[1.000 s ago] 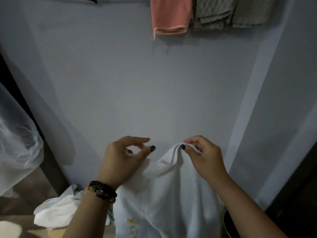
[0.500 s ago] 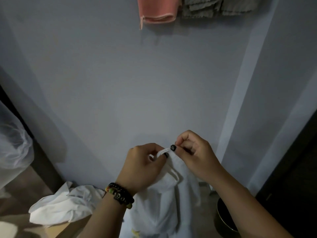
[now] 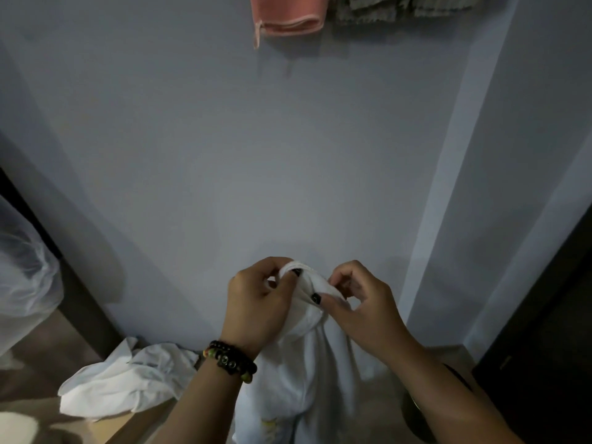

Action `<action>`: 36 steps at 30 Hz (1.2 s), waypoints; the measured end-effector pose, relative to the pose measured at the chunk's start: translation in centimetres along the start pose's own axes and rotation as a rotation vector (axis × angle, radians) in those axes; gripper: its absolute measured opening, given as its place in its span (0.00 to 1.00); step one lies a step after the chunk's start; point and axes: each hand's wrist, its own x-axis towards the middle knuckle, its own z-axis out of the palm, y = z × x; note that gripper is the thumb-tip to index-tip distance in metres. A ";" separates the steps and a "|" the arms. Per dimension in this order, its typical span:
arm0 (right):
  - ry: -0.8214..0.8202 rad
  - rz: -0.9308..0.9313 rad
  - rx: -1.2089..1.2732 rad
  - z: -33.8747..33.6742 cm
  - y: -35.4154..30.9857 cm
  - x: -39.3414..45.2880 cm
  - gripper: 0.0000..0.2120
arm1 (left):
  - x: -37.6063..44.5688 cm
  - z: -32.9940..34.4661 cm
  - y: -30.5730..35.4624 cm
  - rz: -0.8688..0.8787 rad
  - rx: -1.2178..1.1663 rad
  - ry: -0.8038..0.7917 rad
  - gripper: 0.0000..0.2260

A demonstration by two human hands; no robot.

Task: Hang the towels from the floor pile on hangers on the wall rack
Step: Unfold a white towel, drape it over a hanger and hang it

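Observation:
A white towel hangs down in front of me, held up by its bunched top edge. My left hand, with dark bead bracelets at the wrist, grips the top edge with curled fingers. My right hand pinches the same edge just to the right, thumb pressed on the cloth. Another white towel lies crumpled on the floor at the lower left. At the top of the wall hang a pink towel and grey towels. No hanger or rack shows.
A pale grey wall fills the view, with a corner strip at right. A translucent plastic bag bulges at the left edge. A dark round bin sits low right, beside a dark door or cabinet.
My hands have come together on the towel's top edge; the left hand, open a second ago, now grips the cloth. The towel is gathered narrower. The view has tilted slightly.

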 end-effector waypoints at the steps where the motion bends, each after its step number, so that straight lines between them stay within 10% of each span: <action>1: 0.016 -0.006 -0.008 0.2 0.0 0.2 0.08 | 0.1 -0.1 0.1 0.005 0.001 0.010 0.10; 14: -0.276 -0.014 -0.055 2.9 3.1 -0.4 0.08 | 1.6 -1.6 -1.1 -0.017 -0.009 0.064 0.11; 28: 0.108 0.126 -0.213 5.1 8.7 0.4 0.06 | 2.4 -3.4 -3.6 -0.078 0.049 0.110 0.06; 36: -0.079 0.129 -0.297 0.4 9.5 3.3 0.16 | 2.3 -4.9 -4.2 -0.021 0.118 0.090 0.06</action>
